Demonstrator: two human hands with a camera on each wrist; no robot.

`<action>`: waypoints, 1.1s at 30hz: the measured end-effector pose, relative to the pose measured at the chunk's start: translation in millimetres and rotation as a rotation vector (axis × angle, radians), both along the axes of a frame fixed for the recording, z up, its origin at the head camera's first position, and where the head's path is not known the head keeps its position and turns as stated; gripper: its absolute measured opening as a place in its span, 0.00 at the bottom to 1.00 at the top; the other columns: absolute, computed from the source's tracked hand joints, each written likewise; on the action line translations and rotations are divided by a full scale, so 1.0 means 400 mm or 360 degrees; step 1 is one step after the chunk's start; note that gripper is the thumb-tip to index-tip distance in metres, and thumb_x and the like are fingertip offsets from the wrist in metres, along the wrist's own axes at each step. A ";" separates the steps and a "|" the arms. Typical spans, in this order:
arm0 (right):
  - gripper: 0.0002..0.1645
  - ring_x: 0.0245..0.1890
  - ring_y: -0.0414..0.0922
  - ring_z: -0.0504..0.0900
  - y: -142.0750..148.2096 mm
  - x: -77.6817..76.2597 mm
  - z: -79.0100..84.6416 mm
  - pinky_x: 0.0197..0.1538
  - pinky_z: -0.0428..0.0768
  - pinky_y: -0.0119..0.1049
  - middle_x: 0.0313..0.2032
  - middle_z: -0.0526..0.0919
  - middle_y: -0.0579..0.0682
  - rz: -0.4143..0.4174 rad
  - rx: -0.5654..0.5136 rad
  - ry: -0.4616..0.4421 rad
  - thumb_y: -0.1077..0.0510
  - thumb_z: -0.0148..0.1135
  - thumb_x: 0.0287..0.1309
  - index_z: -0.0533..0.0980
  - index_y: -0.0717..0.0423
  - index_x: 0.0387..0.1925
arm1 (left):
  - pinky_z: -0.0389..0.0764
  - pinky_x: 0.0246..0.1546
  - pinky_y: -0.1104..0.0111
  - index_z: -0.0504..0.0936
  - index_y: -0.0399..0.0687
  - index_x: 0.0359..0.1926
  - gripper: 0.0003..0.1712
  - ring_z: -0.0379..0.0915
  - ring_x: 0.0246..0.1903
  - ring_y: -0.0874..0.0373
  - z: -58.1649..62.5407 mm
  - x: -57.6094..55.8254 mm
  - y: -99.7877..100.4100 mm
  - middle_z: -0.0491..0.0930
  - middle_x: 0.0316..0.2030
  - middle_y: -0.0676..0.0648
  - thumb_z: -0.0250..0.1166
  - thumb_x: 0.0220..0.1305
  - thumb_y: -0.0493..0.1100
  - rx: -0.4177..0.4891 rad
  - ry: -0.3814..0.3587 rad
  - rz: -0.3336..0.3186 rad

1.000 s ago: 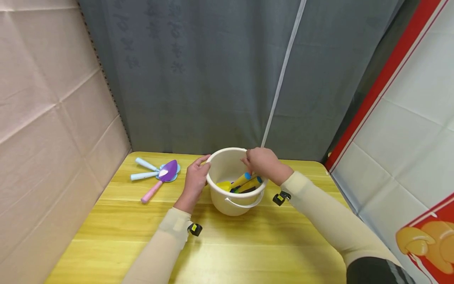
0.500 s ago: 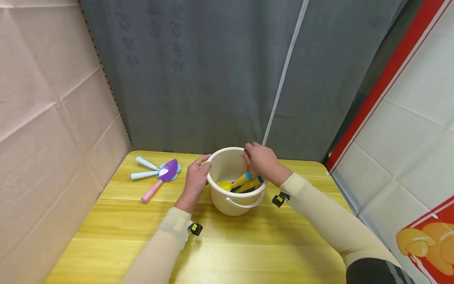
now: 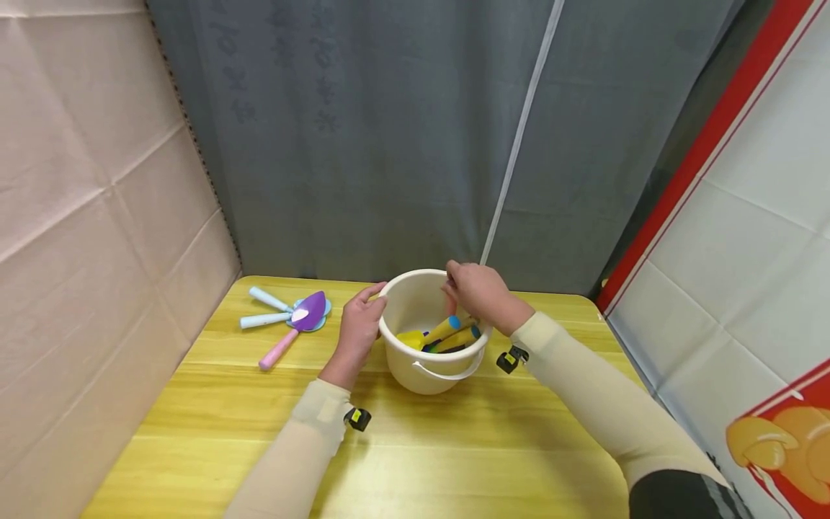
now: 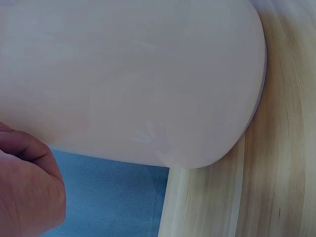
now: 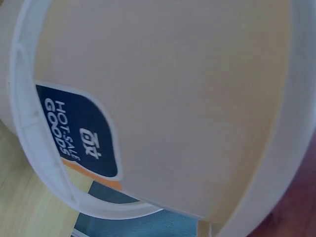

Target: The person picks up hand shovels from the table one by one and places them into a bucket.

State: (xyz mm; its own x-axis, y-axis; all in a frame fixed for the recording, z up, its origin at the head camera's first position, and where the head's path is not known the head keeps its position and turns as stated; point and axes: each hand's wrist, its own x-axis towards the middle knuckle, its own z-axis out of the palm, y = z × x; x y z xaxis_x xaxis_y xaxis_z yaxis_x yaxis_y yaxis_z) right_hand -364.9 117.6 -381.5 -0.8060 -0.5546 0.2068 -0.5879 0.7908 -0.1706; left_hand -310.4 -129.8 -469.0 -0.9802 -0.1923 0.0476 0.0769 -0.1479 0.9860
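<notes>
My left hand [image 3: 357, 330] pinches the bucket [image 3: 423, 375] by its rim [image 3: 405, 351]; it stands on the tabletop [image 3: 467, 454]. My right hand [image 3: 483, 295] bends over its right side; I cannot tell whether those fingers pinch anything.

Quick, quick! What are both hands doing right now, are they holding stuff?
Left hand: holding the edge of the bucket.
Right hand: over the bucket's edge; can't tell if it's holding anything.
</notes>
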 end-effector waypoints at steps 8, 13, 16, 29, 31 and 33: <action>0.09 0.30 0.44 0.81 0.005 -0.005 -0.011 0.39 0.86 0.41 0.26 0.88 0.40 -0.0060 0.0011 -0.0001 0.53 0.66 0.80 0.78 0.55 0.48 | 0.74 0.22 0.73 0.87 0.49 0.68 0.22 0.79 0.24 0.56 0.000 -0.003 0.002 0.89 0.39 0.31 0.67 0.78 0.43 0.0016 0.0025 -0.0001; 0.12 0.30 0.45 0.81 0.013 0.001 -0.013 0.40 0.85 0.41 0.26 0.87 0.39 -0.0135 -0.0012 -0.0059 0.51 0.64 0.82 0.76 0.55 0.51 | 0.76 0.23 0.74 0.87 0.51 0.68 0.21 0.81 0.28 0.53 -0.001 -0.004 0.008 0.89 0.44 0.30 0.67 0.78 0.44 0.0017 0.0010 -0.0011; 0.13 0.31 0.47 0.81 0.024 0.012 -0.015 0.40 0.85 0.43 0.28 0.87 0.42 -0.0221 -0.0105 -0.0082 0.50 0.60 0.84 0.75 0.56 0.53 | 0.73 0.22 0.75 0.87 0.51 0.68 0.21 0.78 0.24 0.56 -0.001 -0.002 0.014 0.89 0.43 0.29 0.67 0.78 0.44 0.0013 0.0009 -0.0013; 0.21 0.46 0.57 0.81 0.091 0.033 -0.070 0.51 0.82 0.52 0.47 0.85 0.63 -0.0533 -0.0848 -0.0363 0.52 0.50 0.87 0.81 0.63 0.61 | 0.74 0.21 0.75 0.87 0.49 0.69 0.22 0.82 0.26 0.54 0.006 -0.004 0.011 0.90 0.38 0.35 0.67 0.78 0.43 0.0061 0.0008 -0.0022; 0.24 0.50 0.57 0.84 0.092 0.035 -0.077 0.57 0.84 0.53 0.53 0.87 0.64 -0.0569 -0.0987 -0.0482 0.50 0.49 0.88 0.81 0.63 0.64 | 0.73 0.21 0.75 0.87 0.49 0.69 0.22 0.81 0.25 0.54 0.007 -0.006 0.010 0.90 0.38 0.34 0.67 0.78 0.43 0.0065 0.0000 -0.0030; 0.26 0.54 0.57 0.85 0.092 0.035 -0.085 0.60 0.85 0.53 0.56 0.87 0.64 -0.0610 -0.1117 -0.0565 0.48 0.49 0.88 0.82 0.63 0.65 | 0.74 0.21 0.75 0.87 0.50 0.69 0.22 0.81 0.26 0.53 0.009 -0.007 0.010 0.90 0.39 0.33 0.67 0.78 0.43 0.0055 -0.0007 -0.0028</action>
State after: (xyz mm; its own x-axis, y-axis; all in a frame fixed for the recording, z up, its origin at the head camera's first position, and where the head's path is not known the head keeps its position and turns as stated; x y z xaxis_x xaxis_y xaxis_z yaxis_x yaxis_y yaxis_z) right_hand -350.8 154.3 -415.7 -0.9924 -0.0710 0.1003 -0.1229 0.5669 -0.8146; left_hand -313.2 -125.6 -465.3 -0.9836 -0.1766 0.0367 0.0695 -0.1832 0.9806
